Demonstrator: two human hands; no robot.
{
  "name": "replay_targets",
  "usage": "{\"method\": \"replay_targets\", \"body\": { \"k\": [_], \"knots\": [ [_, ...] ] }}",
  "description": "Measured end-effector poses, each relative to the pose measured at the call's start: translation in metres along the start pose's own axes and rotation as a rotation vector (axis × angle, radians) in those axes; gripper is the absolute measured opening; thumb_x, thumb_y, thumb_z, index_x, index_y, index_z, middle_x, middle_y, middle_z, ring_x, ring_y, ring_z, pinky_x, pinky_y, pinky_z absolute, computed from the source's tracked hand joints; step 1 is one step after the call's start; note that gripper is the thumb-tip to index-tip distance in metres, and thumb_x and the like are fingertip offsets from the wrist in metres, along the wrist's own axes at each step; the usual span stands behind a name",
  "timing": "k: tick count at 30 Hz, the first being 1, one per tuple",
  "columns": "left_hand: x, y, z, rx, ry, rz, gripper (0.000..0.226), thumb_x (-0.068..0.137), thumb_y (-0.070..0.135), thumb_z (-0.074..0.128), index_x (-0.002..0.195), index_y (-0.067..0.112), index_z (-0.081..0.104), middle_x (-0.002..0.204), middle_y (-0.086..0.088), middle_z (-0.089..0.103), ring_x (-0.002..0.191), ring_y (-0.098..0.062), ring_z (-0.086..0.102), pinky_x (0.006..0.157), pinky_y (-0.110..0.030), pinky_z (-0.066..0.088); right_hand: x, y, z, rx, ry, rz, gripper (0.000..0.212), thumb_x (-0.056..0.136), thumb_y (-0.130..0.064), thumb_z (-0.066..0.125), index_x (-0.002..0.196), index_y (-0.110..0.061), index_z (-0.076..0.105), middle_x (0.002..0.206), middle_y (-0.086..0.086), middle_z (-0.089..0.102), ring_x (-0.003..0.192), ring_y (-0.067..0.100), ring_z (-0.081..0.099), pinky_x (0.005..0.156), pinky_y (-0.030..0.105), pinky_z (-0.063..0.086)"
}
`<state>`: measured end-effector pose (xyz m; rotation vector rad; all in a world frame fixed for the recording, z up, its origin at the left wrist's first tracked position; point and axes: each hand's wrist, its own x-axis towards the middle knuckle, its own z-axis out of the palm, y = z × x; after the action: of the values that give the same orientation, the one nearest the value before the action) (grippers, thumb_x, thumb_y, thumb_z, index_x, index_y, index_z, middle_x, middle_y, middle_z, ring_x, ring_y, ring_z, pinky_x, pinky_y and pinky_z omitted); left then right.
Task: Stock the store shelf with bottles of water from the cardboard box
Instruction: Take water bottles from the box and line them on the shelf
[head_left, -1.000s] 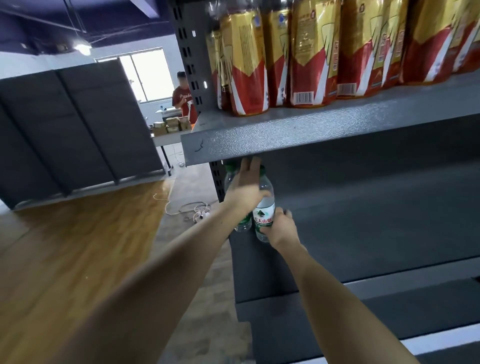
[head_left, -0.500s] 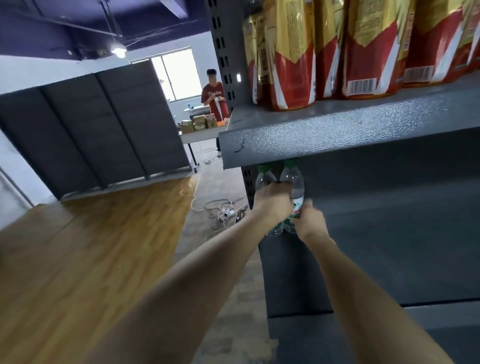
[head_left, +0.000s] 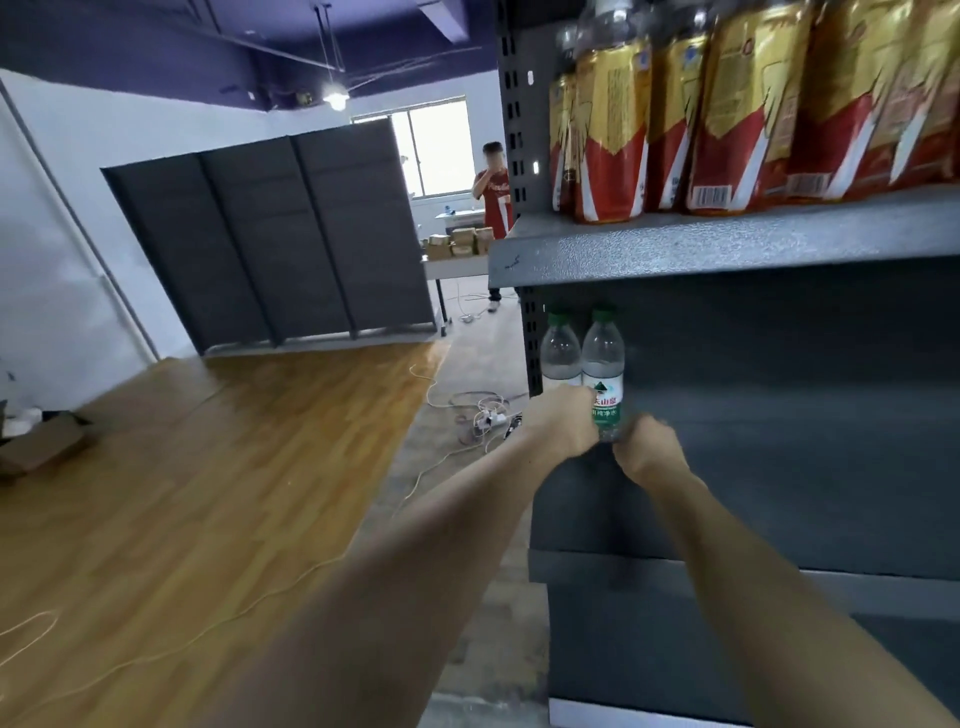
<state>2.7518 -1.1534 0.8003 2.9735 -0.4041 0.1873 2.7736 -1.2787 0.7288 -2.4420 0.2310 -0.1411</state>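
Two clear water bottles with green caps stand upright side by side at the left end of the dark grey shelf (head_left: 779, 431), under the upper shelf board. My left hand (head_left: 563, 423) is curled around the lower part of the left bottle (head_left: 560, 353). Just to its right, my right hand (head_left: 647, 449) grips the base of the right bottle (head_left: 602, 364), whose white and green label faces me. The bottles' bottoms are hidden behind my hands. A cardboard box (head_left: 39, 441) lies on the wood floor at the far left.
The upper shelf (head_left: 727, 244) carries several red and gold drink bottles (head_left: 727, 104). A perforated upright post (head_left: 530, 338) stands just left of the water bottles. Cables and a power strip (head_left: 485, 415) lie on the floor. A person in red (head_left: 493, 192) stands by a far table; grey panels (head_left: 280, 239) stand behind.
My left hand has slid down from the bottle tops to the lower part of the left bottle. The caps and necks now show. The head camera has swung, shifting the shelf right.
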Motion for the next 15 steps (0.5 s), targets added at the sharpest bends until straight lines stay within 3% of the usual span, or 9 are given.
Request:
{"method": "replay_targets", "body": {
  "k": [6,10,15],
  "knots": [
    [-0.081,0.037,-0.003,-0.023,-0.047,-0.088,0.019,0.088,0.016,0.055,0.105,0.011,0.059,0.109,-0.012,0.065,0.100,-0.033,0.061,0.079,-0.038,0.049,-0.078,0.029,-0.039,-0.016,-0.045,-0.118,0.022,0.089,-0.006,0.054,0.108,0.001,0.062,0.113,0.021,0.064,0.109,0.037,0.058,0.085,0.033,0.046],
    [-0.135,0.075,-0.004,-0.053,-0.096,-0.138,0.017,0.086,0.016,0.054,0.102,0.012,0.058,0.110,-0.013,0.063,0.100,-0.035,0.061,0.080,-0.041,0.050,-0.133,0.053,-0.060,-0.020,-0.118,-0.168,0.005,0.087,-0.009,0.057,0.091,-0.011,0.058,0.108,0.015,0.064,0.103,0.033,0.058,0.080,0.031,0.045],
    [-0.190,0.110,0.003,-0.081,-0.128,-0.174,0.014,0.085,0.018,0.055,0.098,0.014,0.058,0.109,-0.012,0.064,0.099,-0.036,0.061,0.082,-0.041,0.051,-0.190,0.090,-0.066,-0.062,-0.188,-0.205,0.005,0.087,-0.014,0.057,0.091,-0.012,0.059,0.099,0.009,0.065,0.095,0.028,0.060,0.080,0.031,0.049]
  ]
}}
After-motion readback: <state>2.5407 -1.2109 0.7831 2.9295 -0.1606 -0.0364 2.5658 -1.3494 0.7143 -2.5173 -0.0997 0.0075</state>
